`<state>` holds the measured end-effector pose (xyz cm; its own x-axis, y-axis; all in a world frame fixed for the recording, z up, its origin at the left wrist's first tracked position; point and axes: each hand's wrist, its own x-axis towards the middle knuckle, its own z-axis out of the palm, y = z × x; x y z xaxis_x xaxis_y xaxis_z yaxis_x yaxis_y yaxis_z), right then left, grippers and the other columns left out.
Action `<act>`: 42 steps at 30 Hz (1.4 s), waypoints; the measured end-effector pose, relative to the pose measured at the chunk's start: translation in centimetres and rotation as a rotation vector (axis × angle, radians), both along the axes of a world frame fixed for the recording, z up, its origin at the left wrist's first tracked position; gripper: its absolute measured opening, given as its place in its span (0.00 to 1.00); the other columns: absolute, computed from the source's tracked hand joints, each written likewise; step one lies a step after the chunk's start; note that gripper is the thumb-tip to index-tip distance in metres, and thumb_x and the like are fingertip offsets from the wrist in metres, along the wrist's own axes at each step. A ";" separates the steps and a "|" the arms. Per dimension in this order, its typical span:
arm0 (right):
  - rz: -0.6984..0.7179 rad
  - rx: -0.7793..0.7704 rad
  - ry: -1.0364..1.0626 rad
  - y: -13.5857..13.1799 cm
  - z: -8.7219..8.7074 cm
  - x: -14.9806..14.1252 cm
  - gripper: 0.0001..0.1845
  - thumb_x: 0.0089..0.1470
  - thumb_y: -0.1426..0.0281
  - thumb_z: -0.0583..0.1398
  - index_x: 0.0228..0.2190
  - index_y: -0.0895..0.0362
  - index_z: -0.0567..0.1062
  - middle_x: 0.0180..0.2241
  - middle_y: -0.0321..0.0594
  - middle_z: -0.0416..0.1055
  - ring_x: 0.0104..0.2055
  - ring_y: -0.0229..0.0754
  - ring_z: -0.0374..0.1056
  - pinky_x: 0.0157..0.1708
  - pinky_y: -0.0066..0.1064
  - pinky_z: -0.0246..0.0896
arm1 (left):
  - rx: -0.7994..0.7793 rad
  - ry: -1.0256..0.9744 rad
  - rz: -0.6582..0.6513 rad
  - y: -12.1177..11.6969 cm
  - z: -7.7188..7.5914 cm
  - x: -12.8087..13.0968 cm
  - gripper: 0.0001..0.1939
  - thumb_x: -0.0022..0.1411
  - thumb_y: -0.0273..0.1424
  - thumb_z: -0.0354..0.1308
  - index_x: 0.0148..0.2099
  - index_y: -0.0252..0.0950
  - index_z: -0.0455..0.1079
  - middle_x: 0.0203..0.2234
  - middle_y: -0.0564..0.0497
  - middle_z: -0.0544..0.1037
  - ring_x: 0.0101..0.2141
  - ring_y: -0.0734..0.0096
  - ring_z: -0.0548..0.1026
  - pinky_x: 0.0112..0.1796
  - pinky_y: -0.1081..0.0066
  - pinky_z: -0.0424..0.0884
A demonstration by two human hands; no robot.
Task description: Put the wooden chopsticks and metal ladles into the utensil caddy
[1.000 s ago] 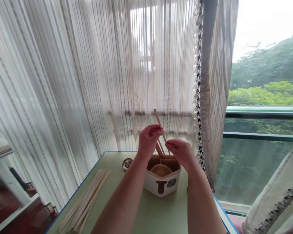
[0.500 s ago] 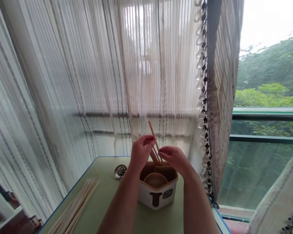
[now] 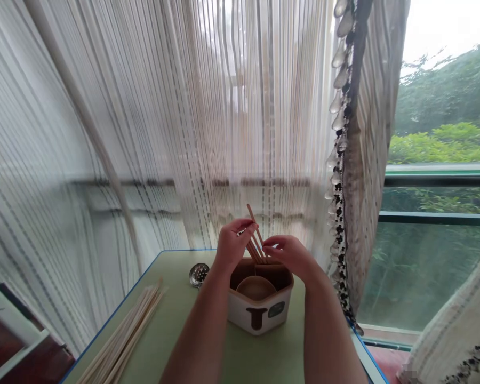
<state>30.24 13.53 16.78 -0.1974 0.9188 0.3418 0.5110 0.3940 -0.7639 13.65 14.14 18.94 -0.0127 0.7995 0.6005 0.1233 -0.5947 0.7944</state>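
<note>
A white cutlery holder (image 3: 260,312) with a brown T mark stands on the green table (image 3: 176,330). A brown wooden bowl-shaped piece (image 3: 256,288) sits in its front compartment. Several wooden chopsticks (image 3: 255,240) lean in the back compartment. My left hand (image 3: 232,246) is closed in a pinch on one chopstick just above the holder. My right hand (image 3: 288,255) hovers over the holder's back right, fingers curled and touching the same chopsticks.
A bundle of pale chopsticks (image 3: 124,336) lies on the table's left side. A small round metal strainer (image 3: 198,274) rests behind the holder's left. Sheer striped curtains (image 3: 184,122) hang right behind the table. A beaded curtain edge (image 3: 338,160) hangs at the right, beside a window railing.
The held chopstick has gone lower into the holder's back compartment, with both hands following down. The camera view has shifted a little.
</note>
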 end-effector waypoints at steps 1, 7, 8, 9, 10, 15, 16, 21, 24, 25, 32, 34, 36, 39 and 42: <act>-0.002 0.003 -0.006 0.1 -0.1 0.1 0.11 0.44 0.65 0.59 0.30 0.56 0.78 0.29 0.38 0.76 0.31 0.39 0.69 0.30 0.26 0.60 | -0.006 -0.016 -0.011 0.0 -0.1 0.1 0.12 0.53 0.36 0.59 0.37 0.34 0.73 0.32 0.47 0.79 0.35 0.67 0.76 0.38 0.69 0.70; 0.029 -0.025 -0.053 -0.2 -0.5 0.4 0.10 0.44 0.67 0.59 0.29 0.56 0.79 0.28 0.38 0.76 0.31 0.40 0.69 0.31 0.27 0.61 | -0.040 -0.150 -0.035 -0.2 -0.3 0.4 0.13 0.51 0.37 0.59 0.36 0.33 0.73 0.31 0.46 0.79 0.34 0.66 0.76 0.39 0.67 0.71; 0.032 -0.022 -0.041 -0.4 -0.5 0.4 0.10 0.44 0.67 0.59 0.29 0.57 0.79 0.28 0.38 0.76 0.31 0.39 0.69 0.31 0.27 0.61 | -0.048 -0.135 -0.045 -0.3 -0.3 0.4 0.14 0.51 0.38 0.60 0.36 0.33 0.73 0.31 0.46 0.79 0.34 0.66 0.76 0.38 0.67 0.71; 0.034 -0.013 -0.022 -0.5 -0.4 0.4 0.10 0.44 0.67 0.59 0.29 0.57 0.78 0.29 0.38 0.76 0.31 0.39 0.69 0.32 0.27 0.60 | -0.052 -0.113 -0.052 -0.4 -0.3 0.5 0.14 0.50 0.38 0.60 0.36 0.33 0.73 0.31 0.46 0.79 0.34 0.66 0.76 0.38 0.67 0.71; 0.037 -0.002 -0.003 -0.6 -0.4 0.4 0.11 0.44 0.66 0.59 0.29 0.57 0.78 0.29 0.38 0.76 0.31 0.39 0.69 0.32 0.27 0.60 | -0.054 -0.087 -0.054 -0.5 -0.3 0.6 0.14 0.50 0.38 0.60 0.35 0.33 0.74 0.31 0.46 0.79 0.34 0.66 0.76 0.38 0.67 0.71; 0.018 -0.031 -0.020 -0.6 -0.6 0.6 0.11 0.43 0.65 0.60 0.28 0.57 0.79 0.24 0.37 0.74 0.27 0.37 0.67 0.28 0.26 0.58 | -0.058 -0.088 -0.060 -0.6 -0.4 0.7 0.15 0.50 0.38 0.60 0.37 0.33 0.73 0.32 0.45 0.79 0.35 0.65 0.76 0.39 0.66 0.70; 0.009 -0.046 -0.037 -0.5 -0.7 0.6 0.11 0.43 0.65 0.60 0.28 0.57 0.79 0.23 0.37 0.74 0.27 0.37 0.67 0.27 0.26 0.58 | -0.059 -0.111 -0.067 -0.6 -0.4 0.7 0.15 0.50 0.38 0.60 0.38 0.33 0.73 0.32 0.45 0.79 0.36 0.65 0.76 0.40 0.66 0.70; 0.020 -0.044 -0.027 -0.5 -0.8 0.8 0.14 0.43 0.63 0.60 0.31 0.57 0.78 0.26 0.38 0.75 0.27 0.37 0.66 0.27 0.26 0.58 | -0.066 -0.076 -0.067 -0.6 -0.5 0.7 0.15 0.50 0.39 0.60 0.36 0.33 0.74 0.31 0.46 0.79 0.35 0.66 0.76 0.38 0.67 0.70; 0.049 -0.049 0.002 -0.6 -0.6 0.8 0.14 0.44 0.64 0.59 0.31 0.58 0.78 0.26 0.38 0.75 0.28 0.38 0.67 0.27 0.26 0.59 | -0.084 -0.010 -0.060 -0.7 -0.4 0.5 0.15 0.50 0.40 0.60 0.35 0.33 0.75 0.31 0.46 0.79 0.33 0.65 0.76 0.36 0.67 0.70; 0.053 -0.059 0.001 -0.6 -0.6 0.8 0.13 0.44 0.64 0.59 0.30 0.59 0.79 0.26 0.38 0.75 0.28 0.38 0.67 0.28 0.26 0.59 | -0.096 0.004 -0.061 -0.7 -0.4 0.4 0.16 0.49 0.40 0.60 0.35 0.33 0.75 0.30 0.46 0.79 0.33 0.65 0.76 0.36 0.67 0.70; 0.044 -0.092 0.000 -0.4 -1.2 0.9 0.13 0.43 0.63 0.61 0.29 0.58 0.79 0.26 0.38 0.75 0.30 0.40 0.68 0.30 0.27 0.60 | -0.101 -0.030 -0.019 -0.5 -0.5 -0.1 0.15 0.48 0.40 0.61 0.34 0.34 0.75 0.28 0.47 0.79 0.31 0.67 0.75 0.34 0.69 0.71; 0.038 -0.104 -0.001 -0.3 -1.4 1.0 0.13 0.42 0.62 0.61 0.29 0.58 0.79 0.26 0.38 0.75 0.29 0.39 0.68 0.28 0.27 0.59 | -0.095 -0.022 -0.021 -0.6 -0.5 -0.1 0.15 0.48 0.39 0.61 0.34 0.33 0.75 0.27 0.47 0.78 0.30 0.68 0.75 0.33 0.69 0.71; 0.031 -0.116 -0.004 -0.2 -1.6 1.1 0.14 0.42 0.62 0.62 0.29 0.58 0.79 0.26 0.38 0.75 0.29 0.39 0.68 0.28 0.27 0.59 | -0.087 -0.007 -0.018 -0.7 -0.4 -0.1 0.15 0.48 0.39 0.61 0.34 0.33 0.75 0.27 0.47 0.78 0.30 0.68 0.75 0.33 0.69 0.70; 0.026 -0.126 -0.022 -0.1 -1.7 1.3 0.13 0.40 0.62 0.63 0.28 0.57 0.79 0.26 0.38 0.75 0.29 0.39 0.67 0.29 0.27 0.60 | -0.066 0.048 -0.007 -0.9 -0.3 -0.1 0.15 0.49 0.40 0.60 0.33 0.33 0.75 0.27 0.48 0.78 0.29 0.69 0.75 0.32 0.70 0.70; 0.015 -0.142 -0.059 -0.2 -1.6 1.4 0.13 0.40 0.62 0.63 0.28 0.57 0.80 0.25 0.38 0.75 0.28 0.38 0.67 0.29 0.27 0.60 | -0.056 0.090 0.008 -1.1 -0.2 -0.1 0.14 0.49 0.40 0.60 0.32 0.33 0.75 0.25 0.48 0.78 0.28 0.69 0.74 0.30 0.72 0.69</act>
